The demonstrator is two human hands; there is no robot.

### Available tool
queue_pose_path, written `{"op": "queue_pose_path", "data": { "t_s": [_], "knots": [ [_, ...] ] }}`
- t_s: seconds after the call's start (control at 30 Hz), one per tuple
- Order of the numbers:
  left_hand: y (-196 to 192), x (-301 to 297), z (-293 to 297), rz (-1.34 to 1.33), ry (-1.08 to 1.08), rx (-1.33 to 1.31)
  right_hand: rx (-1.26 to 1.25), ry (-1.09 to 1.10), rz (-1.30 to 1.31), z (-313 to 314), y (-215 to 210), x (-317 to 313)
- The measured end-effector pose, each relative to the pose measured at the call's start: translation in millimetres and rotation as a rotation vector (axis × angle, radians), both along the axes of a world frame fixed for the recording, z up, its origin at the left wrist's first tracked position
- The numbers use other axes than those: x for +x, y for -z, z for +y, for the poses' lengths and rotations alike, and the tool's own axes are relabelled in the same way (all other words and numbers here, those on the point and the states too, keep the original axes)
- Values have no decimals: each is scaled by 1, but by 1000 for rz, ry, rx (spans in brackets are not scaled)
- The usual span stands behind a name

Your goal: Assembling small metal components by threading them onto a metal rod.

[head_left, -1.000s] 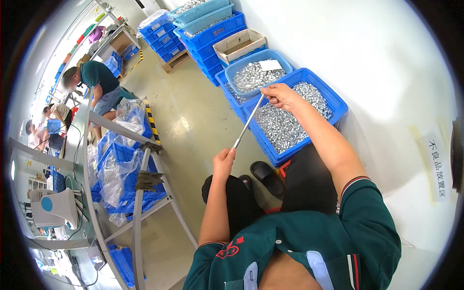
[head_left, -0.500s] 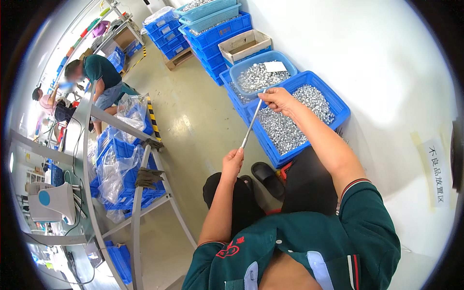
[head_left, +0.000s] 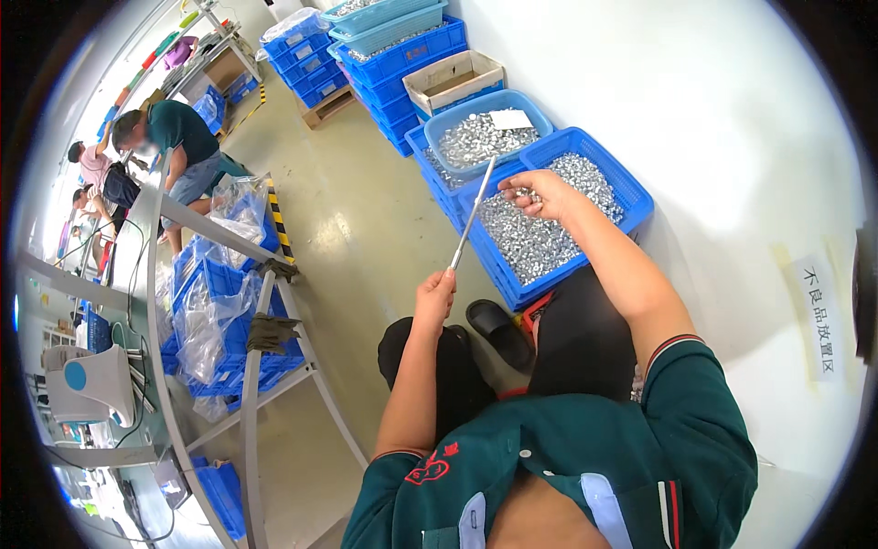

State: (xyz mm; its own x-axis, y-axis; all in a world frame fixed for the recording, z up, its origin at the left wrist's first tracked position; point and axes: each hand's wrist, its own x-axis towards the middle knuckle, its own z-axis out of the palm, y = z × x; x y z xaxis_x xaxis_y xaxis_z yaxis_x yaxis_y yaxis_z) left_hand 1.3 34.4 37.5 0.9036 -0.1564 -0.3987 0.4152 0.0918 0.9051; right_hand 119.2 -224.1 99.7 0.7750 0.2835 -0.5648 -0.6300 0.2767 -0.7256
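Note:
My left hand [head_left: 435,295] is closed around the lower end of a thin metal rod [head_left: 472,222]. The rod slants up and away, its far tip in front of the pale blue basket. Just right of that tip is my right hand [head_left: 541,194], off the rod, with its fingers curled together. It hovers over a blue crate [head_left: 637,207] filled with small silver metal parts [head_left: 528,243]. Whatever those fingers hold, if anything, cannot be told apart from the parts below.
A pale blue basket [head_left: 541,112] of similar parts, with a white card [head_left: 510,120], stands behind the crate. Stacked blue crates [head_left: 402,67] stand farther back. On my left is a metal-framed bench [head_left: 251,403] beside plastic-wrapped crates [head_left: 219,316]. Other people work at the far left.
My right hand has let go of the rod's far end and moved slightly right and down over the crate. My left hand still holds the rod, now a little more upright.

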Motion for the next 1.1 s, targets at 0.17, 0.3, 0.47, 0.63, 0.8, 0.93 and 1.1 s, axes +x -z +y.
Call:
{"op": "queue_pose_path", "data": {
  "t_s": [0.17, 0.3, 0.47, 0.63, 0.8, 0.93, 1.1],
  "knots": [
    [1, -2, -2, -53, 15, -3, 229, 109, -108, -8, 3, -1],
    [5, -3, 0, -89, 20, 42, 377, 64, -122, -11, 1, 0],
    [7, -5, 0, -83, 43, 70, 451, 188, -110, -8, 3, 2],
    [5, -6, -3, -127, 69, 80, 380, 227, -136, -5, 0, 3],
    [6, -5, -3, -128, 71, 72, 360, 189, -168, -9, 3, 5],
    [5, -5, -3, -131, 65, 105, 354, 164, -203, -8, 3, 5],
    [7, -5, 0, -130, 56, 100, 216, 132, -264, -5, -7, 2]
  ]
}}
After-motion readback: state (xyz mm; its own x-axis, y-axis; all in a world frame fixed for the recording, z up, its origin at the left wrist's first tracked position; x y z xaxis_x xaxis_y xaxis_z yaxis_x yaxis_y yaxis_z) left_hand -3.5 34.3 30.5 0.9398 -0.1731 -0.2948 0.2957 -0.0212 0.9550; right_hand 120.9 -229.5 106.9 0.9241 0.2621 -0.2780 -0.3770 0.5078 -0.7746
